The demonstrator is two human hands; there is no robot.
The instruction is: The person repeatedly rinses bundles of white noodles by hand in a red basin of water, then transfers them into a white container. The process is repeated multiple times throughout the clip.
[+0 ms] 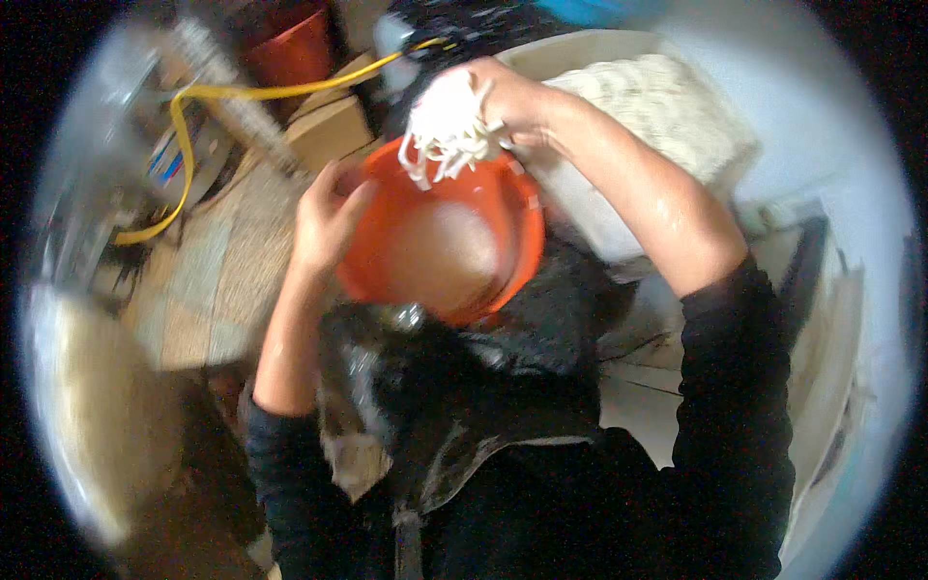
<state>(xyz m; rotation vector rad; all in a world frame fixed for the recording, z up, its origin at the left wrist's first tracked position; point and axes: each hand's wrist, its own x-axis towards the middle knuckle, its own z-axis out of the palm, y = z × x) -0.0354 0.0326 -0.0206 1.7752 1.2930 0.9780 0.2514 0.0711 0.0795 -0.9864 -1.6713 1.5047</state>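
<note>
My right hand (507,98) grips a bunch of white, noodle-like strands (453,134), its loose ends hanging over the far inner edge of an orange-red plastic bucket (370,217). Cloudy liquid (446,250) covers the bucket's bottom. My left hand (330,210) is at the bucket's left rim, thumb and fingers apart; motion blur hides whether it touches the rim. Beyond my right forearm, a pale container (594,43) holds a heap of off-white strands or folded pieces (638,101). Dark, wet-looking material (565,312) lies around the bucket's near side.
A yellow strap or hose (283,93) curves across the upper left. Near it stand a cardboard box (330,134) and a red container (293,51). Patterned tiles (192,312) cover the floor at left. A light-coloured wall (805,109) bounds the right side.
</note>
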